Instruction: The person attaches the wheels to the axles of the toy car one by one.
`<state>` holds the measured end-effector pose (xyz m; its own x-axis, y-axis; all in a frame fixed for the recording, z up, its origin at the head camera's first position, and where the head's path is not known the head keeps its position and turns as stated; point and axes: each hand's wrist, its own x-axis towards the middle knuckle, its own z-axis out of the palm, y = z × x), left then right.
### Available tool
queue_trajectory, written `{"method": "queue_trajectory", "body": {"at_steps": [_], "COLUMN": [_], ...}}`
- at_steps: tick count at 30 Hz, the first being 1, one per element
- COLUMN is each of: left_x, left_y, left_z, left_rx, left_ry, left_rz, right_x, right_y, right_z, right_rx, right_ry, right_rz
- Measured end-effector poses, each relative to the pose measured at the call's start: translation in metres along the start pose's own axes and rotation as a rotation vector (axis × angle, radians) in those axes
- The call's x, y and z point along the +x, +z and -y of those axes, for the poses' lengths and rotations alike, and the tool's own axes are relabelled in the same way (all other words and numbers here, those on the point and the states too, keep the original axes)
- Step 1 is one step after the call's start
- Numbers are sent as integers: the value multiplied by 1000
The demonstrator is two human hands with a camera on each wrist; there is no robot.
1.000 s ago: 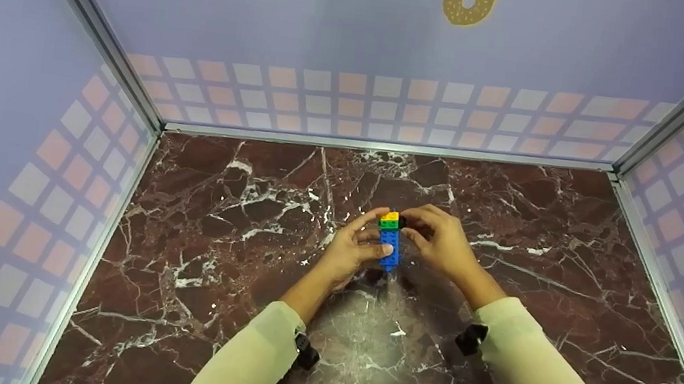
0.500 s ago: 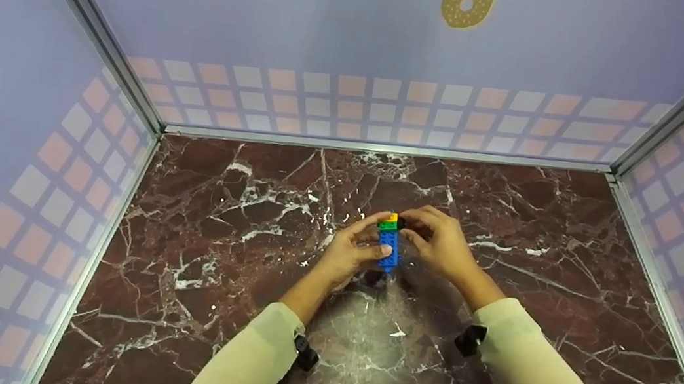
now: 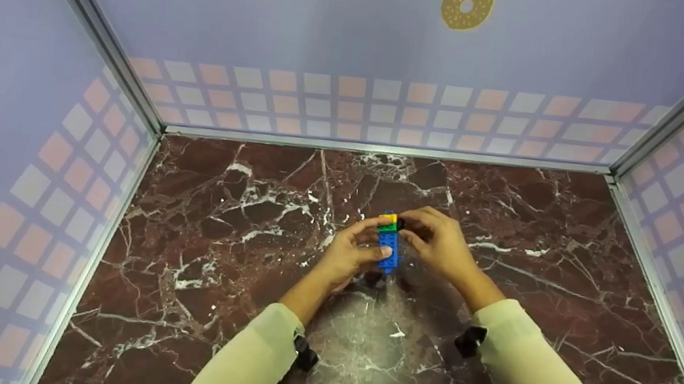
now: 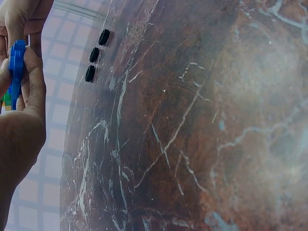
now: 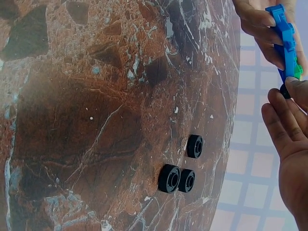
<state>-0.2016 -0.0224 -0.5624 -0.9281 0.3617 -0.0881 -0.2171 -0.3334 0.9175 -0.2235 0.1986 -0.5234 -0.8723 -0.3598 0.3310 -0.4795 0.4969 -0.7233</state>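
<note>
Blue toy point(image 3: 390, 264) is over the tbl point(image 3: 143, 298) in the curled L hand point(image 3: 347, 249), pointer now further across its green block point(image 3: 392, 229), which should steady it, & R hand point(image 3: 443, 243) pinches a black bit point(image 5: 285, 91), maybe a wheel, at its side.

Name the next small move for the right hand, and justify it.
Probably press the small black round wheel onto the long blue studded toy: the right hand pinches it beside the toy's far end, while the left hand grips the toy. Whether it is already seated is hidden.
</note>
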Motion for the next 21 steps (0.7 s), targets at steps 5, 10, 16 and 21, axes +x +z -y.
{"method": "queue_trajectory", "body": {"at_steps": [5,10,16,21], "left_x": [1,2,1,1], "left_y": [0,-1,-2,-2], "left_z": [0,0,1,1], "left_rx": [-3,0,5,21], "left_ry": [2,2,-2,-9], "left_rz": [-1,5,7,-5], "right_x": [1,1,-2,-6], "right_y": [0,-1,-3,-8], "right_z": [0,0,-2,-9], "right_rx": [0,17,12,-86], "right_ry": [-9,-10,-15,-24], "right_rz": [-4,0,25,27]}}
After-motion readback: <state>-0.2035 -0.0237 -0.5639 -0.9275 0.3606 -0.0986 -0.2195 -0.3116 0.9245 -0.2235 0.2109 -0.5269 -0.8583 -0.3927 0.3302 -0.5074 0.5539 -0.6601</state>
